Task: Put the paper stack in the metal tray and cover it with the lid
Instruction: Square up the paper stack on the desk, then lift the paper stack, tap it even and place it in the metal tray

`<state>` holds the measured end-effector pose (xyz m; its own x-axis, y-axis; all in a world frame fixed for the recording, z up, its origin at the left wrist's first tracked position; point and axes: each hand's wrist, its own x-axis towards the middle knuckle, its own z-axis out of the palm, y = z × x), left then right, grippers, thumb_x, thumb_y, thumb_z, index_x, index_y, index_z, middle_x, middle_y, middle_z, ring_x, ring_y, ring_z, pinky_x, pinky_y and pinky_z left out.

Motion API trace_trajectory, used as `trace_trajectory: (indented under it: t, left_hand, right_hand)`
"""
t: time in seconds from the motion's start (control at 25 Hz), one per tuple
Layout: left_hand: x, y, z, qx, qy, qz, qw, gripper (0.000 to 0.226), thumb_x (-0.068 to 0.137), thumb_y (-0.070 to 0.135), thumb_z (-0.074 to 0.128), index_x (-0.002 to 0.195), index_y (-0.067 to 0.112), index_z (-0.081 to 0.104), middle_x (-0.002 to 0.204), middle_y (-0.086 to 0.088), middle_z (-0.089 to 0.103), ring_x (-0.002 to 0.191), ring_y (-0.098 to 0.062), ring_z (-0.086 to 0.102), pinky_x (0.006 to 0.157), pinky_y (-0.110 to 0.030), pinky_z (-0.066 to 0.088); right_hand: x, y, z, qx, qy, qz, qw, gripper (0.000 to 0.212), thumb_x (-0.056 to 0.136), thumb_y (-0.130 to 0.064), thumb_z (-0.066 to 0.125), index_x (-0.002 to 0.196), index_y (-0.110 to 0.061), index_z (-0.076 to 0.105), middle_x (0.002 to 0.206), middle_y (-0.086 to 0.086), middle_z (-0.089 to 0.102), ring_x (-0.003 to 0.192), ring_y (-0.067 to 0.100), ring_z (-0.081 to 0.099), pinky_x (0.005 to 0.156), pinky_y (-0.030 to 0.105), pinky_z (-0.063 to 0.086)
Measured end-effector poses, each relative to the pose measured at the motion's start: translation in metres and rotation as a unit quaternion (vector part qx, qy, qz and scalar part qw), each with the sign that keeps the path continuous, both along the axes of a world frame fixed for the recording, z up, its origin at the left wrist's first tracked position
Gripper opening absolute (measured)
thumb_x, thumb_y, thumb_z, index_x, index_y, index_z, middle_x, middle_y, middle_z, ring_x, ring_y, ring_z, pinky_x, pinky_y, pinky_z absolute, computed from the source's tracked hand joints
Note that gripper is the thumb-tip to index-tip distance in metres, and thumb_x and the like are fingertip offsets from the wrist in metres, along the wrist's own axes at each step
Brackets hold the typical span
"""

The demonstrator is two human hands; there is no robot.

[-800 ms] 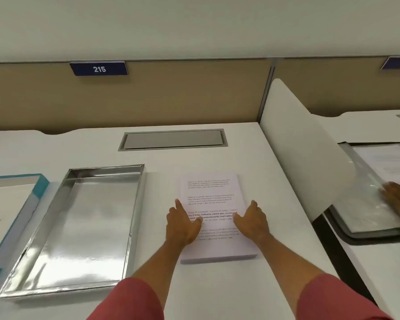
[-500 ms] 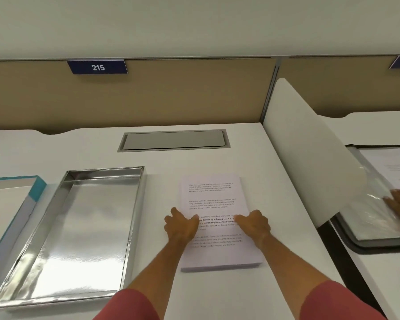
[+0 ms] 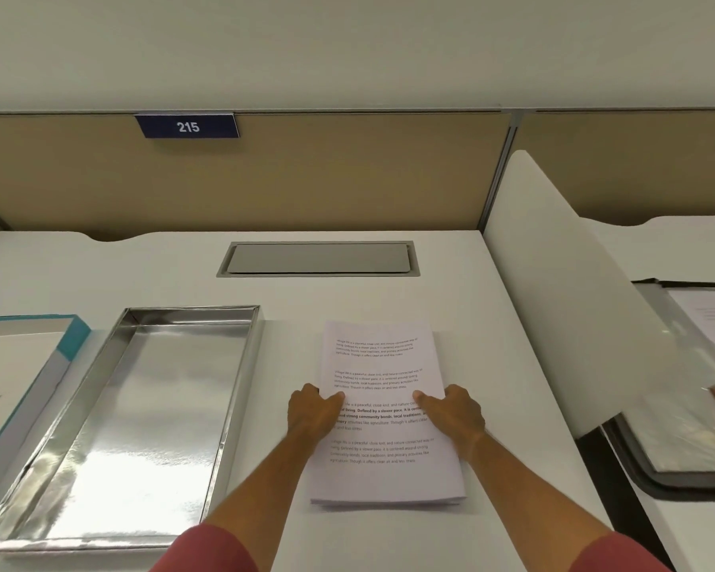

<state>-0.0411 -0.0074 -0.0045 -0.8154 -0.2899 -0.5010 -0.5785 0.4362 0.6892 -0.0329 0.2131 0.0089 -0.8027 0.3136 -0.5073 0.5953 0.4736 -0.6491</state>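
sign (image 3: 187,126): "215" | paper stack (image 3: 382,365): "Village life is a peaceful…" repeated

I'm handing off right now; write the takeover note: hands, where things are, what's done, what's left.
Left hand grips the left edge of the paper stack, thumb on top; right hand grips the right edge likewise.
The stack lies flat on the desk, right of the metal tray, which holds nothing.
Lid: teal-edged, left of the tray.
Done: stack gripped.
Left: lift it, set it in the tray, cover with the lid.
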Motion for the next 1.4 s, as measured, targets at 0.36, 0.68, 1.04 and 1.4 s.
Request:
trace_trajectory:
  t: [0.36,0.68,1.04,1.4]
  left_hand:
    - [-0.003,-0.009,-0.007,0.105,0.010,0.062,0.992,0.019,0.086,0.030,0.063,0.091,0.014,0.054,0.101,-0.008,0.067,0.087,-0.025,0.066,0.070,-0.037,0.054]
    - [-0.014,-0.032,-0.012,0.160,-0.005,0.005,0.987,0.024,0.086,0.018,0.066,0.083,-0.004,0.059,0.098,-0.021,0.074,0.089,-0.036,0.072,0.082,-0.055,0.057]
    - [-0.017,-0.030,0.036,0.168,0.140,-0.021,0.976,0.008,0.090,0.014,0.063,0.096,0.009,0.065,0.098,-0.010,0.073,0.091,-0.026,0.071,0.084,-0.046,0.058]
    - [-0.011,-0.032,0.080,0.086,0.273,-0.066,0.956,0.011,0.086,0.019,0.068,0.095,0.024,0.064,0.098,0.004,0.071,0.090,-0.016,0.068,0.079,-0.035,0.057]
  right_hand:
    - [-0.005,0.013,-0.009,-0.176,0.014,-0.057,0.983,0.020,0.083,-0.022,0.073,0.084,-0.004,0.066,0.092,0.013,0.075,0.084,0.031,0.073,0.076,0.041,0.061]
    - [-0.020,0.035,-0.011,-0.222,-0.058,-0.032,0.973,0.011,0.095,-0.013,0.057,0.095,-0.007,0.066,0.089,0.011,0.076,0.076,0.025,0.073,0.064,0.035,0.059]
    - [-0.029,0.030,0.037,-0.217,0.098,0.000,0.971,0.016,0.096,-0.006,0.053,0.109,-0.011,0.061,0.101,0.010,0.072,0.088,0.024,0.070,0.067,0.033,0.056]
    - [-0.015,0.036,0.069,-0.213,0.278,0.079,0.934,0.016,0.094,-0.005,0.060,0.110,-0.010,0.058,0.111,0.012,0.071,0.104,0.026,0.068,0.088,0.035,0.057]
